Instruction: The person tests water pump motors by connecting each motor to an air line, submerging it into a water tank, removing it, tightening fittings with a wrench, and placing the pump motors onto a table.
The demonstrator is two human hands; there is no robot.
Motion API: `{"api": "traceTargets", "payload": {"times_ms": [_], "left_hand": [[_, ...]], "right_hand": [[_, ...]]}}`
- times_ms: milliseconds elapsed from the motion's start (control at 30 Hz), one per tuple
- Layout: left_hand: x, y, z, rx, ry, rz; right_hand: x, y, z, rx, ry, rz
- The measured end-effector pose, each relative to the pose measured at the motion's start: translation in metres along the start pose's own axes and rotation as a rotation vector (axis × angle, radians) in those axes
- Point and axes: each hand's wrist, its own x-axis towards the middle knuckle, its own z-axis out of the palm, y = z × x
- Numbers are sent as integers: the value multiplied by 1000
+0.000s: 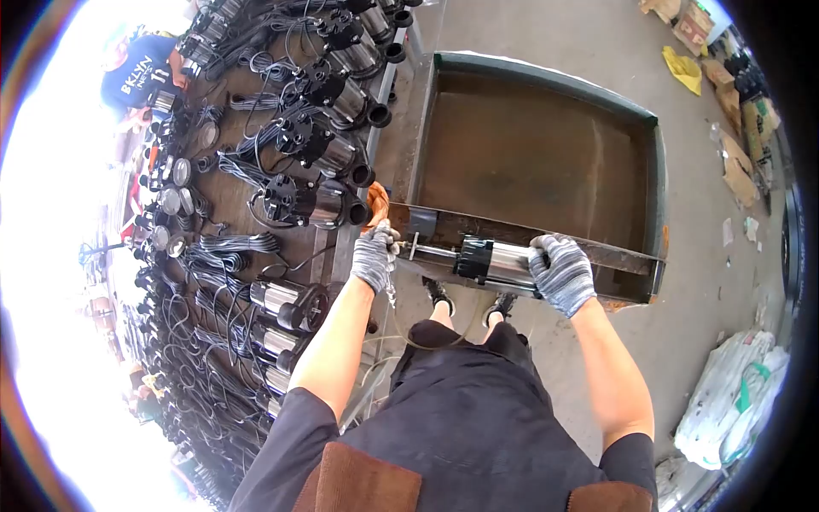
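Note:
A pump motor with a silver casing and a black end [502,264] lies on its side along the near edge of a water-filled metal tank [661,183]. My right hand [561,271], in a grey striped glove, is wrapped round the casing's right end. At the left, my left hand [374,256], gloved alike, has its fingers closed around a small fitting beside the metal rod [433,251] that reaches out from the motor's black end. The fitting is too small to make out. An orange cloth [377,205] is just above my left hand.
Several pumps [320,145] and coiled black cables [239,244] crowd the workbench at the left. A person in a dark shirt [141,72] is at the upper left. Cardboard [739,171], a yellow bag [682,70] and white sacks [732,397] lie on the floor at the right.

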Motion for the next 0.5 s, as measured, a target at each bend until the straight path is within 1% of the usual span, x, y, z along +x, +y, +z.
{"api": "traceTargets", "payload": {"times_ms": [67, 167, 200, 433, 500], "left_hand": [[1, 2, -8, 95, -101, -43], [-1, 8, -5, 165, -94, -120], [-3, 9, -4, 176, -129, -111], [5, 11, -6, 179, -186, -163], [7, 12, -7, 131, -203, -200]], "right_hand": [[-2, 4, 5, 2, 32, -8], [-1, 2, 3, 25, 34, 4], [1, 1, 3, 48, 41, -8], [2, -4, 0, 60, 47, 17], [3, -6, -1, 57, 49, 23]]}}
